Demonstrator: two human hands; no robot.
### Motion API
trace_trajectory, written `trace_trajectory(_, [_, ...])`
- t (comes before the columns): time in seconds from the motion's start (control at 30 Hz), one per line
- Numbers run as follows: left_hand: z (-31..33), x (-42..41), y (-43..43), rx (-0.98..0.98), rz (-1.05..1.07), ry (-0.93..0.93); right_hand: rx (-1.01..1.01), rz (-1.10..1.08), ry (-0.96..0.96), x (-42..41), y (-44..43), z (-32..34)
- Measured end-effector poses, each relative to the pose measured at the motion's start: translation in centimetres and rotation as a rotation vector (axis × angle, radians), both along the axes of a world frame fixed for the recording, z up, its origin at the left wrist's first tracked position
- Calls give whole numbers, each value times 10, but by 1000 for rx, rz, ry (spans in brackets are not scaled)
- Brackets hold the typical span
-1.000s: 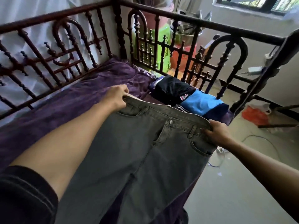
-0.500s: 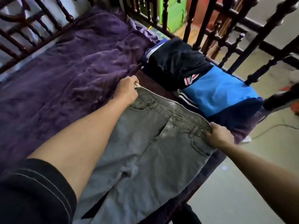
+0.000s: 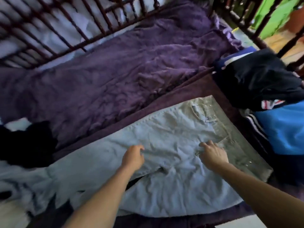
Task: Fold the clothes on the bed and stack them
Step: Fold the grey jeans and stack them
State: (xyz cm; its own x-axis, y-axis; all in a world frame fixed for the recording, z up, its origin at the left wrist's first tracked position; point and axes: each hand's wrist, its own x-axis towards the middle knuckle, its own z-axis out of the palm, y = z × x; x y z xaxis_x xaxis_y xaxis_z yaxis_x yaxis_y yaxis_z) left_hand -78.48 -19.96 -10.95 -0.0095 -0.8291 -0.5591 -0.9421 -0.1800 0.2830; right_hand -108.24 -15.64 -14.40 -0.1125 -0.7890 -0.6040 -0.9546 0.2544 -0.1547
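On my feed the grey jeans (image 3: pixel 172 137) lie spread flat along the near edge of the bed, on the purple blanket (image 3: pixel 115 71), with the waistband at the right, just beside the pile of black and blue clothes (image 3: pixel 283 129). The right hand (image 3: pixel 213 153) rests on the denim near the fly, fingers fanned out and holding nothing. The left hand (image 3: pixel 134 156) sits by the crotch seam with fingers curled (through the blur I cannot tell whether it pinches cloth).
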Motion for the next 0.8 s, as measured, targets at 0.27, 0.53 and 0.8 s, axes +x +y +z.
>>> trace_trajectory(0.27, [-14,213,93,28,368,-90,55,297,-89,188,-26,1])
trace_trajectory(0.53, [-61,414,142,69,624,-135,93,422,-63,370,-6,-33])
trace_trajectory(0.8, [-103,441,157,488,1017,342,445,551,-149,488,39,-60])
